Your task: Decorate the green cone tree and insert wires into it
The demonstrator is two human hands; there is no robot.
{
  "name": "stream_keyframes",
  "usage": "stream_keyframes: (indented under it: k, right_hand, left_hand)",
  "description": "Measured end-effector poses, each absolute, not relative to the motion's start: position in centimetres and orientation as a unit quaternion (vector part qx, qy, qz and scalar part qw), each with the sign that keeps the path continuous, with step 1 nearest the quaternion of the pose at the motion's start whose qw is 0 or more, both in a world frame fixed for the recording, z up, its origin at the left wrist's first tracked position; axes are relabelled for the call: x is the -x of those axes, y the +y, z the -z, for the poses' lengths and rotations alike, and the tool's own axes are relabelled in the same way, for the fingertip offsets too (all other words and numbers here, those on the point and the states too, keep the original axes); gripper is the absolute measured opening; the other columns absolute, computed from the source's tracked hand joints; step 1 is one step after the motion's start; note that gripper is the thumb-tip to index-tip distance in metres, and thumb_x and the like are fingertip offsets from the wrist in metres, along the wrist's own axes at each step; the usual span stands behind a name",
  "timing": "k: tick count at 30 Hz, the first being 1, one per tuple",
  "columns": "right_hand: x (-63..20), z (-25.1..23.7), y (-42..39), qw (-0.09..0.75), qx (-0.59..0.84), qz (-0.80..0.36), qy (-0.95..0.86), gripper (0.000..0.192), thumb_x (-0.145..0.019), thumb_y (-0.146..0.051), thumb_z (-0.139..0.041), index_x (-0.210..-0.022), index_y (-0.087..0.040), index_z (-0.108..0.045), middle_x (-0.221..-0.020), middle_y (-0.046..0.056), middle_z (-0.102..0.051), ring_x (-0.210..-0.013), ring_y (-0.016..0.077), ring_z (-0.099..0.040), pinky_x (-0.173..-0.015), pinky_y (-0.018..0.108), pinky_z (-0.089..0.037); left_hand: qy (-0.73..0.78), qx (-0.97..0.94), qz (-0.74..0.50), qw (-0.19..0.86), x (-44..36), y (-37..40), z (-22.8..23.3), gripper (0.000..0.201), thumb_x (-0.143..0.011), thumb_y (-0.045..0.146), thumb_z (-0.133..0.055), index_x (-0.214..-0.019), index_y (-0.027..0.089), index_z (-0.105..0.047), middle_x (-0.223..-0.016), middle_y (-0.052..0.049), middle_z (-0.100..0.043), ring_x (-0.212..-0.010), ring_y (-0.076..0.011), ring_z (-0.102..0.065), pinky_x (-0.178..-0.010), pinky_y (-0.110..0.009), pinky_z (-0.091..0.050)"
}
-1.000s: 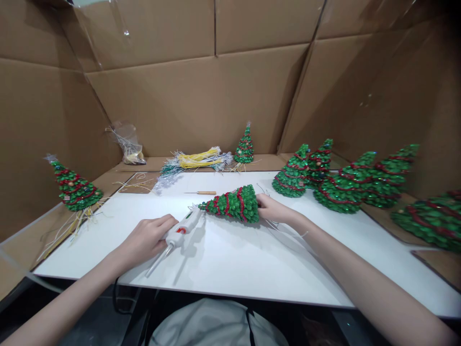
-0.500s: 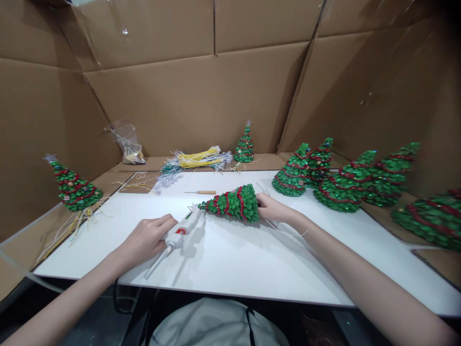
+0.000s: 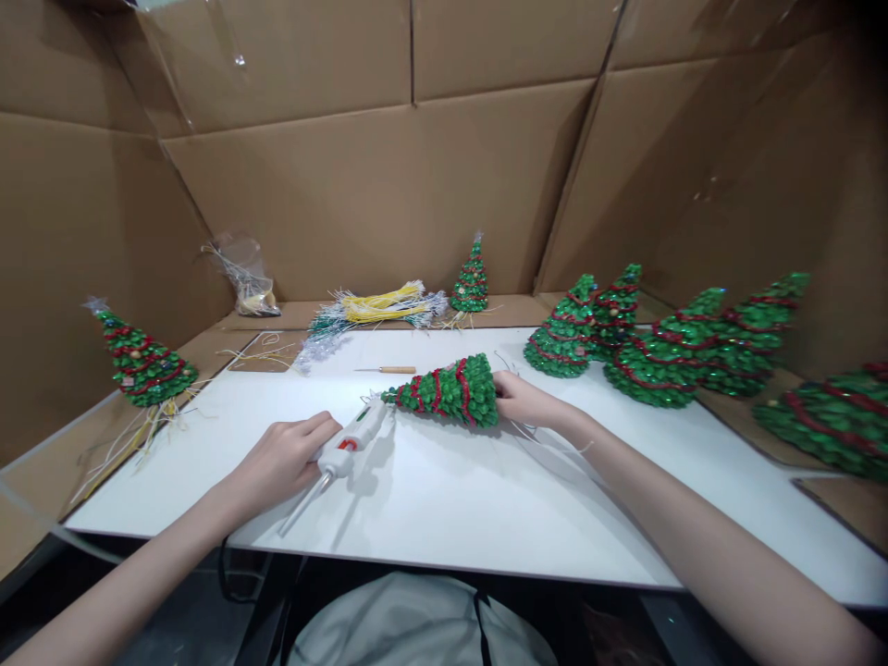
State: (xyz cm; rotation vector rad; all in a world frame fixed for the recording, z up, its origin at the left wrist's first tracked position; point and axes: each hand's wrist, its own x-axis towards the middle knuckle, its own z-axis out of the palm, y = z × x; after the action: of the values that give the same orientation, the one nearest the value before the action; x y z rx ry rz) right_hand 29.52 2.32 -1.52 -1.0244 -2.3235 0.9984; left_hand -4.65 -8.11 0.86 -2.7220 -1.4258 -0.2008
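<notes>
My left hand grips a white hot glue gun whose nozzle points at the tip of a small green Christmas tree wound with red garland. That tree lies on its side above the white table, tip to the left. Its base is held by my right hand. Thin wires trail from the base under that hand.
Several finished green trees stand along the right. One tree stands at the left, one small tree at the back. A bundle of yellow and silver wires, an awl and a plastic bag lie behind. Cardboard walls surround the table.
</notes>
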Motion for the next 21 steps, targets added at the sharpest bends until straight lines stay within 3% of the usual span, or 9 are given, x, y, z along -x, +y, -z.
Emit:
stream_keyframes:
  k: [7, 21]
  right_hand:
    - [-29.58, 1.6, 2.42, 0.209, 0.359, -0.37, -0.831, 0.024, -0.068, -0.017, -0.044, -0.082, -0.011, -0.063, -0.088, 0.006, -0.068, -0.085, 0.0237, -0.06, -0.075, 0.031, -0.047]
    - [-29.46, 1.4, 2.23, 0.209, 0.363, -0.362, -0.833, 0.024, -0.07, -0.019, -0.046, -0.082, -0.01, -0.064, -0.087, 0.006, -0.069, -0.08, 0.0232, -0.061, -0.07, 0.031, -0.048]
  left_hand:
    - [-0.469, 0.88, 0.06, 0.033, 4.63, -8.15, -0.88, 0.038, -0.065, 0.001, -0.037, -0.095, 0.021, -0.05, -0.093, -0.003, -0.058, -0.08, -0.0172, -0.06, -0.067, -0.023, -0.043]
    - [-0.477, 0.878, 0.023, 0.032, 4.47, -8.16, -0.96, 0.039, -0.065, 0.0, -0.034, -0.096, 0.02, -0.048, -0.097, -0.004, -0.057, -0.083, -0.0188, -0.06, -0.068, -0.025, -0.042]
